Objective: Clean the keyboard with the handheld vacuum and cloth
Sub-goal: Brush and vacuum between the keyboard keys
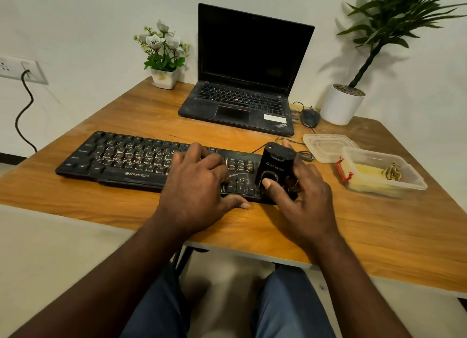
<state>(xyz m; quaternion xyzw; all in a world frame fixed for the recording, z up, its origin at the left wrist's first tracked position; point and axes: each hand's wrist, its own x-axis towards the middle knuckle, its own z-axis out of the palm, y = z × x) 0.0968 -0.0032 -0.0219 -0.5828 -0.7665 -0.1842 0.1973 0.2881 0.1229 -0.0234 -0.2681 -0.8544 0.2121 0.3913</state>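
Observation:
A black keyboard (121, 158) with dusty keys lies across the wooden desk (353, 231). My left hand (199, 186) rests on its middle keys, fingers bent over them and thumb along the front edge. My right hand (300, 196) grips a small black handheld vacuum (276, 165), which stands upright on the keyboard's right end, over the number pad. My thumb presses the round button on its front. A yellow cloth (366, 173) lies inside a clear plastic box (409, 183) to the right.
A black laptop (242, 84) stands open behind the keyboard, with a mouse (310, 117) beside it. A box lid (326, 145) lies near the clear box. A flower pot (164, 77) and a large white planter (341, 105) stand at the back.

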